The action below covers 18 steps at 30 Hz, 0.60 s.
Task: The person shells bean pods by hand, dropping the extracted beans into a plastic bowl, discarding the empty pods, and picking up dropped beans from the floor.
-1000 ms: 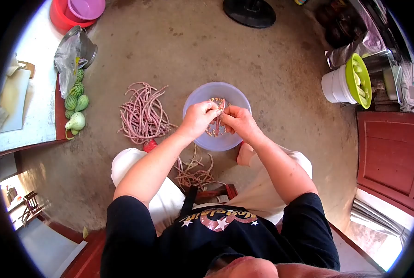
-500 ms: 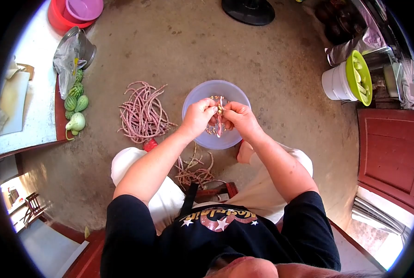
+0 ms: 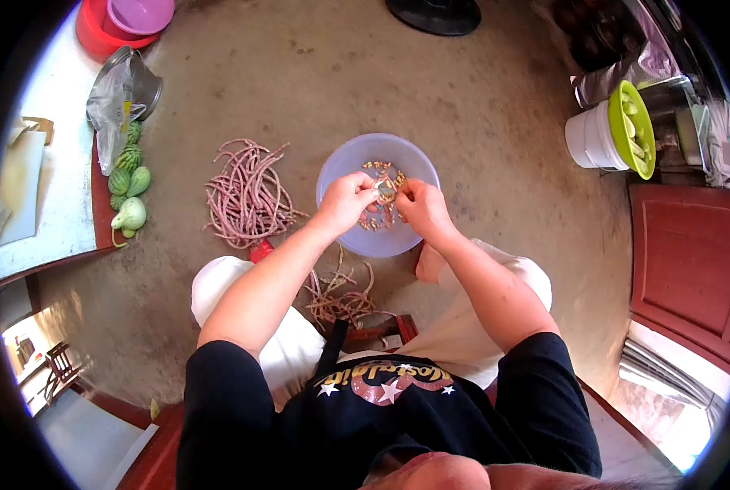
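Observation:
Over a translucent bluish plastic basin, both my hands work at a small opened long bean pod with a pale inside. My left hand pinches it from the left between thumb and fingers. From the other side my right hand has its fingertips closed at the pod's edge; the exact grip is partly hidden. Shelled beans and reddish pod bits lie in the basin below. Left of the basin, a heap of purplish long beans rests on the floor.
Emptied pods lie on the floor between my legs. At left, small watermelons and a pale gourd line a counter edge. A white bucket with a green bowl stands right, near a red cabinet.
The pod between my hands hung lengthwise with beans showing; now it is a smaller, opened piece. My right fingers have drawn closed beside it. The view has shifted slightly.

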Motion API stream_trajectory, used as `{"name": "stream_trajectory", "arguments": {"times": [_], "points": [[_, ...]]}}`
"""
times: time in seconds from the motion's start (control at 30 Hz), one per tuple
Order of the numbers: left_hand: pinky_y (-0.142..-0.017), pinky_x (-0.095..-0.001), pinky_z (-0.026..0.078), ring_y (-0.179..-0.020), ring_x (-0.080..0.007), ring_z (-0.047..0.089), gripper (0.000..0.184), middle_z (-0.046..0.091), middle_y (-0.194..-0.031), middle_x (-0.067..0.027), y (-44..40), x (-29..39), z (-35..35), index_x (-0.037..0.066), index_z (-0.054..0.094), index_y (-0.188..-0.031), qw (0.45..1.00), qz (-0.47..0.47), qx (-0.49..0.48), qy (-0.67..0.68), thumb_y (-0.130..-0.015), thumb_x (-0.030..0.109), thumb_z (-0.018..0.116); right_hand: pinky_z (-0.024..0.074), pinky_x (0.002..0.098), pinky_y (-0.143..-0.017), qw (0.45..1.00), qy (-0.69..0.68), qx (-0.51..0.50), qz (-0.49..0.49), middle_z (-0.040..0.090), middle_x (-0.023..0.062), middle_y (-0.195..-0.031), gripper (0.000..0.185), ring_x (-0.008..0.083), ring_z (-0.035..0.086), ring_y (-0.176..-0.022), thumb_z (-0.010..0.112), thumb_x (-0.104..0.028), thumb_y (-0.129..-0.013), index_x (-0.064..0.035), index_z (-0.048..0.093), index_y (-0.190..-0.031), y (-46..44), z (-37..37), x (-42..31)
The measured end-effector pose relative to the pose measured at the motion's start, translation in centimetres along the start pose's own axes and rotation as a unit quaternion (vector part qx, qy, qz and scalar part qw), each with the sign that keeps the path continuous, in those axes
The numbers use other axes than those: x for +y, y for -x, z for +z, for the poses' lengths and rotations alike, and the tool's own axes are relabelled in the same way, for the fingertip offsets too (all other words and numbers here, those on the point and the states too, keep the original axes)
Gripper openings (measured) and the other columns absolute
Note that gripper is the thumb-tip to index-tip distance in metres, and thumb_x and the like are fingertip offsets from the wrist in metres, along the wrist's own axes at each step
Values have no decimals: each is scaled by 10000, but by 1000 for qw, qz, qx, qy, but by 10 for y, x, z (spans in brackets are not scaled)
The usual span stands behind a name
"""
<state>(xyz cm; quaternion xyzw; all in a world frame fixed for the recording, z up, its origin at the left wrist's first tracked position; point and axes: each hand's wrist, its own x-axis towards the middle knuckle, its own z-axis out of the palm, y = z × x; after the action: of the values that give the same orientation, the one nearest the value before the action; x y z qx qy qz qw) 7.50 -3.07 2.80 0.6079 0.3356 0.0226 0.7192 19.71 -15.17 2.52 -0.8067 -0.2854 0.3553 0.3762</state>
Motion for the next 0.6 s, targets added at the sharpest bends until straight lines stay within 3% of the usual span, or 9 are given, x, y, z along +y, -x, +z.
{"name": "stream_trajectory", "arguments": {"times": [0.03, 0.1, 0.13, 0.2, 0.4, 0.53, 0.6], "points": [[-493, -226, 464, -656, -106, 598, 90, 610, -768, -36, 0, -2, 0, 21, 549, -864, 1000, -1, -2, 1, -840, 105, 525, 469, 348, -584, 1000, 0, 1, 2, 587, 165, -641, 134, 260, 602, -613, 576, -139, -719, -6, 567, -711, 0, 1, 3], [-525, -223, 467, -684, -109, 598, 82, 599, -787, -36, 3, 2, 1, 31, 537, -868, 999, -7, -12, -39, -856, 102, 497, 457, 392, -636, 1000, 21, 9, 11, 594, 195, -694, 141, 342, 593, -682, 572, -147, -708, -6, 575, -715, -1, 2, 7], [-525, -223, 467, -684, -109, 598, 82, 599, -787, -36, 3, 0, 1, 31, 537, -868, 999, -8, -13, -37, -856, 102, 497, 457, 392, -636, 1000, 23, 8, 13, 594, 195, -694, 141, 342, 593, -682, 572, -147, -708, -6, 575, -715, -3, 3, 11], [-516, -231, 471, -676, -110, 604, 77, 590, -769, -37, 3, -3, 3, 23, 527, -844, 994, 4, -7, -111, -852, 92, 493, 464, 317, -525, 996, 84, 30, -16, 585, 109, -581, 114, 199, 585, -533, 559, -126, -720, -13, 572, -715, -5, 5, 17], [-514, -239, 474, -659, -110, 606, 58, 577, -738, -40, 1, -11, -2, 23, 508, -807, 988, 32, 13, -150, -839, 67, 489, 472, 396, -651, 986, 157, 61, 3, 603, 175, -680, 145, 341, 597, -691, 577, -166, -687, -29, 599, -729, -4, 4, 21], [-514, -239, 473, -652, -108, 603, 52, 574, -731, -38, 4, -5, -4, 24, 503, -799, 986, 20, 24, -164, -833, 61, 492, 473, 397, -650, 984, 165, 65, 29, 604, 180, -685, 144, 343, 596, -686, 571, -165, -685, -31, 598, -728, -5, 4, 26], [-513, -237, 472, -647, -105, 598, 58, 575, -740, -38, 5, -1, -7, 22, 503, -786, 990, 23, 44, -133, -831, 56, 491, 479, 374, -628, 981, 182, 67, 26, 603, 167, -652, 140, 298, 612, -656, 577, -161, -690, -25, 592, -720, -8, 4, 31]]}}
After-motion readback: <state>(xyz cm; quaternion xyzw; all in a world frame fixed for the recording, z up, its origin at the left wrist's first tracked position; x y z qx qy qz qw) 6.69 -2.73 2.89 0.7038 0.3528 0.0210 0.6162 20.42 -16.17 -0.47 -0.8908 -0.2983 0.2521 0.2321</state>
